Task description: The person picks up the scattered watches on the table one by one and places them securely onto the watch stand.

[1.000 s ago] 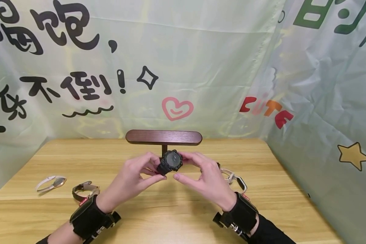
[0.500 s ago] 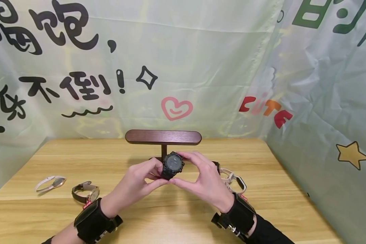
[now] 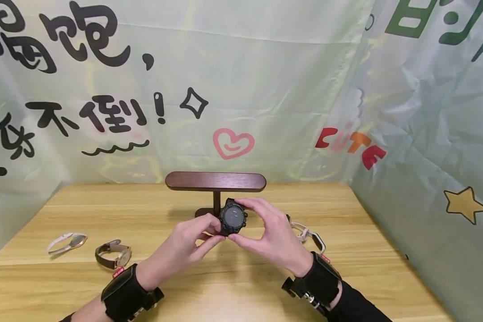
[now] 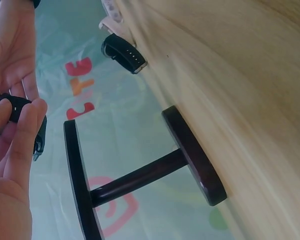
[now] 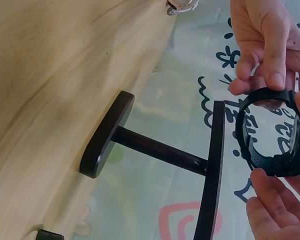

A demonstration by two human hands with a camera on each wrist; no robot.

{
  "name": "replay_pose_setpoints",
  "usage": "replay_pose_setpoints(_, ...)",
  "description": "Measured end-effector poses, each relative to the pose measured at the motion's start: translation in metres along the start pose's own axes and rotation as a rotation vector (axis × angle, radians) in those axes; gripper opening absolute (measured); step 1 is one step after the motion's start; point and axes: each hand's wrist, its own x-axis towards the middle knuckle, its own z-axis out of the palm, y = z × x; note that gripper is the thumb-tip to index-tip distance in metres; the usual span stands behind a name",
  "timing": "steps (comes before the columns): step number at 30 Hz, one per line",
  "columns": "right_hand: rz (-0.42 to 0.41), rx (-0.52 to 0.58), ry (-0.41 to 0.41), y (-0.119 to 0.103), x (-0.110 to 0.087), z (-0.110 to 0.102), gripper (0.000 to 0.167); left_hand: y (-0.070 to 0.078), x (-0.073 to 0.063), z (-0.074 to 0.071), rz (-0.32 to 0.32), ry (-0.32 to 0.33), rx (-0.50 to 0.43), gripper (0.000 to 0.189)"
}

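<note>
Watch [image 3: 233,217]: black and chunky, its round dark face turned toward the head view; held in the air in front of the stand [image 3: 215,181] and apart from it; strap curved into a loop, as the right wrist view shows.
Left hand [image 3: 183,246]: clamped on the watch at its lower left side, thumb and fingers pinching the strap.
Right hand [image 3: 279,235]: clamped on the watch as well, index finger at the upper edge, thumb at the lower; the two thumbs nearly meet beneath the case.
Stand: dark reddish-brown, upright, with a long rounded bar on a single post above an oval base.
Worktop [image 3: 225,290]: pale wood with streaky grain, carrying the stand toward its back.
Left side: a pale watch [image 3: 77,241] lying near the edge; nearer the left wrist, a brown-strapped watch [image 3: 123,257] with a round light face.
Right side: a white-strapped watch [image 3: 317,242] with a dark face, just beside the right hand; a black strap [image 4: 124,53] with holes, clear in the left wrist view.
Wrists: black cuffs [image 3: 122,293], each bearing a small red tag.
Backdrop [image 3: 281,80]: pale green cloth printed with dark characters, a pink heart and "CUTE".
</note>
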Motion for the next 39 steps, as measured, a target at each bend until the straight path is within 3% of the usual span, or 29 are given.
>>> replay_pose_setpoints(13, -0.072, -0.028, -0.051, 0.007, 0.002, -0.007, 0.073, -0.003, -0.001, 0.001, -0.011, -0.017, -0.01, 0.025)
replay_pose_setpoints(18, -0.056, -0.023, -0.08, 0.011, 0.002, -0.013, 0.074, -0.008, -0.001, -0.005, -0.046, -0.016, 0.01, 0.025)
replay_pose_setpoints(24, -0.013, -0.028, -0.096, 0.021, 0.001, -0.023, 0.075, -0.017, 0.003, -0.021, -0.081, 0.022, 0.119, 0.024)
replay_pose_setpoints(31, 0.037, -0.051, -0.092, 0.036, -0.002, -0.034, 0.075, -0.031, 0.009, -0.043, -0.083, 0.117, 0.235, 0.029)
replay_pose_setpoints(39, 0.1, -0.061, -0.089, 0.049, -0.006, -0.044, 0.073, -0.042, 0.011, -0.063, -0.172, 0.184, 0.412, 0.03)
